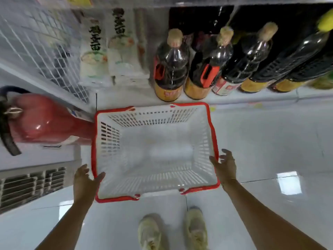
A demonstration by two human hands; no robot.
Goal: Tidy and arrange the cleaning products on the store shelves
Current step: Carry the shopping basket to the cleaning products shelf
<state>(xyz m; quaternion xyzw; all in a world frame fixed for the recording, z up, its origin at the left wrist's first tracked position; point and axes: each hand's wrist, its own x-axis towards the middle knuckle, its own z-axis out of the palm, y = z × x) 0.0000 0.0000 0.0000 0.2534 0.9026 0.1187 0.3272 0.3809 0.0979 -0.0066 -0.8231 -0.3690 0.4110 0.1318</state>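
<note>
Glossy white floor tiles (pixel 270 141) with dark grout lines mirror a bright square of light (pixel 289 183). At the left are a white wire grid panel (pixel 36 47), a red fire extinguisher (pixel 45 120) and a slatted vent grille (pixel 27 186).

In your view: red fire extinguisher (pixel 45 120) at nine o'clock, vent grille (pixel 32 184) at eight, white printed packets (pixel 93 51) at eleven, upright dark sauce bottles (pixel 171 65) from twelve to two, pale shoes (pixel 149 231) at six on glossy floor tiles (pixel 270 141).
</note>
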